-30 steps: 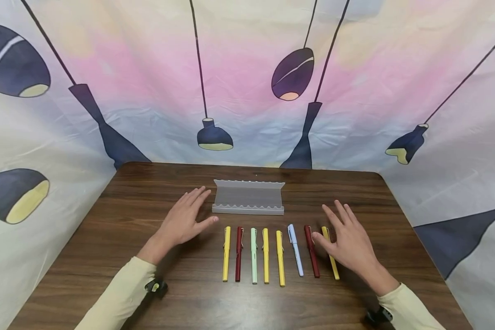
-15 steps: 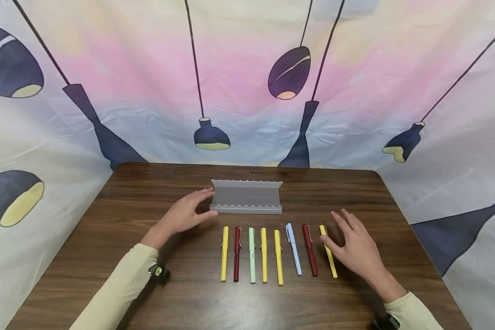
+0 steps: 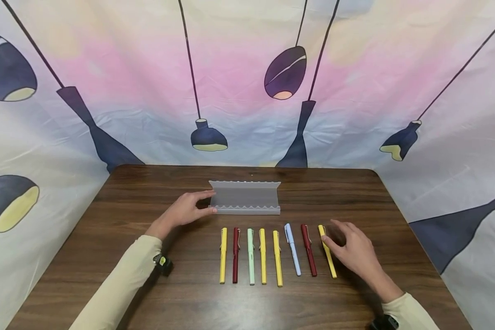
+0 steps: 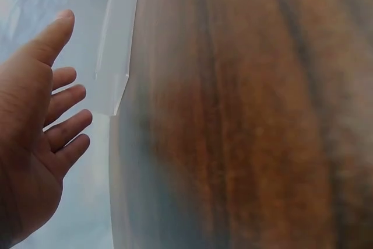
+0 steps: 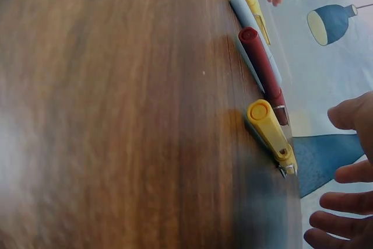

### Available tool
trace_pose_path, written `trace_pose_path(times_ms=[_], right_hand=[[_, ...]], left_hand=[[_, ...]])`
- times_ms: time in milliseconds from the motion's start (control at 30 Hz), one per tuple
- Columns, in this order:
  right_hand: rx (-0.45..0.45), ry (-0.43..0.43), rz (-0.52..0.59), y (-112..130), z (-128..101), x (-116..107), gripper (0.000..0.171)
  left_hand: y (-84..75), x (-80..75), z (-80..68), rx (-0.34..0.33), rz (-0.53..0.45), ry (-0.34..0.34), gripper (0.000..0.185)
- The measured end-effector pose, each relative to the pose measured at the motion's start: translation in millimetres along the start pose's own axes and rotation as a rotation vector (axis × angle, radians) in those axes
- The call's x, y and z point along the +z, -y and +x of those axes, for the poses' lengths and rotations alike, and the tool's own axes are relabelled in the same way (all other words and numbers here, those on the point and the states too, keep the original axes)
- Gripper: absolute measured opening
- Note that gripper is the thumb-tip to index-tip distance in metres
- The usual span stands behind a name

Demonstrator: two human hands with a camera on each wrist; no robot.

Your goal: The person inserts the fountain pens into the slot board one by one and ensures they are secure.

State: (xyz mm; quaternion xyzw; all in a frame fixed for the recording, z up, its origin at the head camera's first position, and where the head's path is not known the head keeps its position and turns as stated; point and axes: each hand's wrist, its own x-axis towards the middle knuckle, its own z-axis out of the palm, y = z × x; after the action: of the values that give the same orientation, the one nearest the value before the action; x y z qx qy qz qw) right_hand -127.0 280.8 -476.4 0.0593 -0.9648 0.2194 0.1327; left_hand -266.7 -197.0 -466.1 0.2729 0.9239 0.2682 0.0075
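While all eight capped plastic pens are lying in a row on the dark wood-grain tabletop [image 3: 107, 256], just in front of the translucent grey scalloped pen rack [image 3: 245, 198], every groove of that rack is standing vacant, so as a judgement the work is sitting at its very beginning: nothing is racked, and everything is left to do.

Counting outward from the rack's left end, the row is running yellow pen [image 3: 223, 255], dark red pen [image 3: 235, 254], mint green pen [image 3: 250, 255], a second yellow one, a third yellow one, pale blue pen [image 3: 292, 249], a second dark red pen [image 3: 308, 249], and the rightmost yellow pen [image 3: 327, 250], which is lying in front of and beyond the rack's right end.

The left hand [image 3: 187, 210] is reaching to the rack's left end, thumb at the front lip and fingers along the raised back edge, loosely spread rather than clamping; from the left wrist view the fingers [image 4: 65, 98] are looking straight and relaxed, holding nothing.

The right hand [image 3: 353, 250] is hovering low just right of the rightmost yellow pen, thumb tip at or nearly at its barrel, fingers [image 5: 344, 202] gently curved and parted, not closing on anything. Whether the thumb is actually touching the pen I cannot tell.
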Motion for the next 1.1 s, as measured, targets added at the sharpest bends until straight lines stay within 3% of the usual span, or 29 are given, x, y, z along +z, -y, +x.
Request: trace_pose_path(times_ms=[233,567,1100], right_hand=[[0.032,0.025,0.031,1,2,5,0.056],[0.114,0.090,0.110,3,7,9,0.050],[0.182,0.147,0.088,0,8,16,0.051]], left_hand=[[13.0,4.2,8.3,-0.012,-0.014,0.037,0.068],[17.2,7.0,14.8,-0.017,-0.019,0.085,0.068],[19.7,9.3,19.8,-0.032,-0.010,0.107,0.065]])
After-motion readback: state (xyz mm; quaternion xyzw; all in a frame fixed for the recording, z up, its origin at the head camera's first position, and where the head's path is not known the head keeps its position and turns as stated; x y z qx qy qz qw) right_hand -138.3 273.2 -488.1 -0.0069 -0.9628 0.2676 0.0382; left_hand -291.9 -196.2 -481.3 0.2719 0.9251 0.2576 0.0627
